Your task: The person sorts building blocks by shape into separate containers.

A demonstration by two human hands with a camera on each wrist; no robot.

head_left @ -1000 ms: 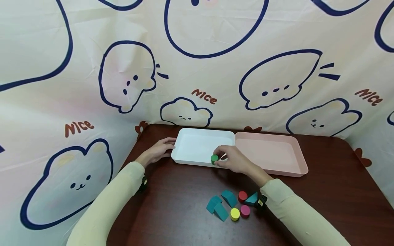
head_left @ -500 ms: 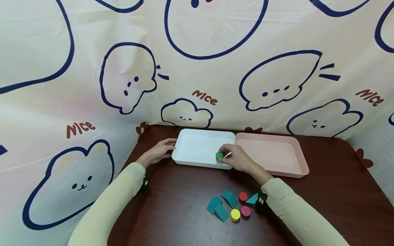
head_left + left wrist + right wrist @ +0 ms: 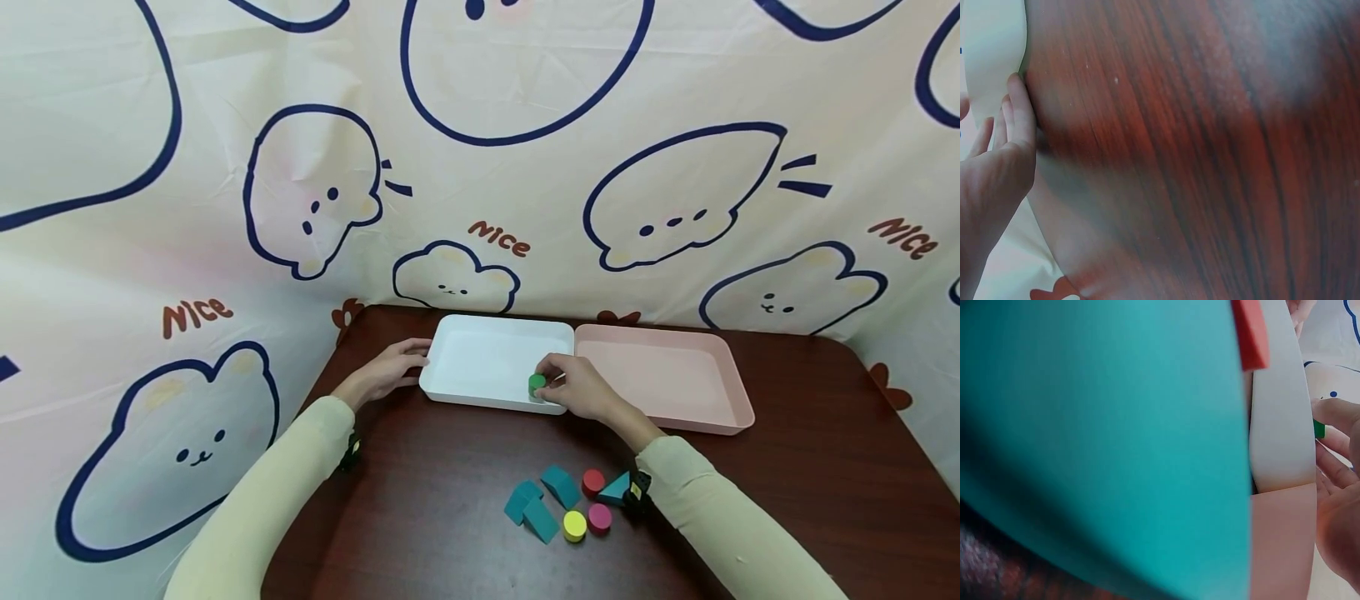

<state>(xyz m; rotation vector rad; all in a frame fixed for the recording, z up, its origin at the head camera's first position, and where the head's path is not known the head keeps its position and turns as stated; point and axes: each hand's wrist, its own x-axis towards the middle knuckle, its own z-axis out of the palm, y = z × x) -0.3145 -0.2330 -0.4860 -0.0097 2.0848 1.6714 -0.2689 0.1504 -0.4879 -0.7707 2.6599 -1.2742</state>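
My right hand [image 3: 581,387] pinches a small green cylinder block [image 3: 536,384] between thumb and fingers, low inside the front right part of the white tray [image 3: 480,348]. In the right wrist view only an edge of the green block [image 3: 1319,429] shows beside the fingers. My left hand [image 3: 386,371] touches the outer left wall of the white tray with its fingers lightly bent. The left wrist view shows the left hand [image 3: 1004,150] with fingers extended along that wall.
A pink tray [image 3: 660,367] adjoins the white tray on the right. Nearer on the brown table [image 3: 420,500] lie several teal blocks [image 3: 540,518], a red cylinder [image 3: 592,482], a yellow one [image 3: 574,526] and a magenta one [image 3: 599,518]. A patterned cloth [image 3: 547,192] hangs behind.
My right hand has shifted slightly right with the green cylinder block, from over the white tray's front rim to inside the tray. The left hand has stayed at the tray's left wall.
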